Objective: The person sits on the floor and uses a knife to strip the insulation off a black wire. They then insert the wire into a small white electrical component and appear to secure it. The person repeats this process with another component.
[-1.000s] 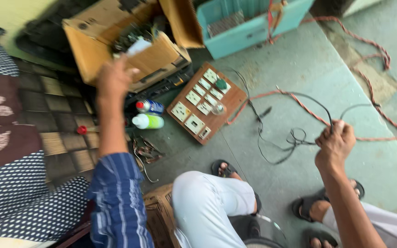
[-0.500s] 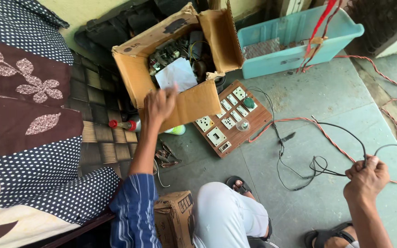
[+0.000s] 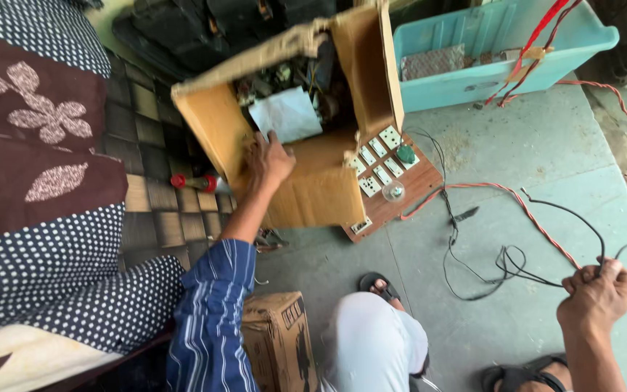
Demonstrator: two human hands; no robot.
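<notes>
My left hand (image 3: 268, 158) rests with spread fingers on the edge of an open cardboard box (image 3: 306, 185), just below a white sheet (image 3: 285, 115) that lies on the clutter inside. My right hand (image 3: 598, 294) is closed around a bundle of black wire (image 3: 506, 261) at the lower right, held above the concrete floor. A red-and-white twisted wire (image 3: 517, 205) runs across the floor near that bundle. A wooden switchboard (image 3: 393, 181) with several sockets, a green knob and a small bulb lies partly under the box flap.
A light blue plastic crate (image 3: 502, 62) stands at the back right with red wires hanging over its rim. A smaller printed carton (image 3: 277, 337) sits by my knee. A patterned cloth (image 3: 38, 189) covers the left side. A red-capped tool (image 3: 194, 181) lies on the tiled floor.
My left hand has reached further up onto the box's edge, near the white sheet. The view has shifted, so the box covers more of the switchboard. My right hand keeps hold of the wire.
</notes>
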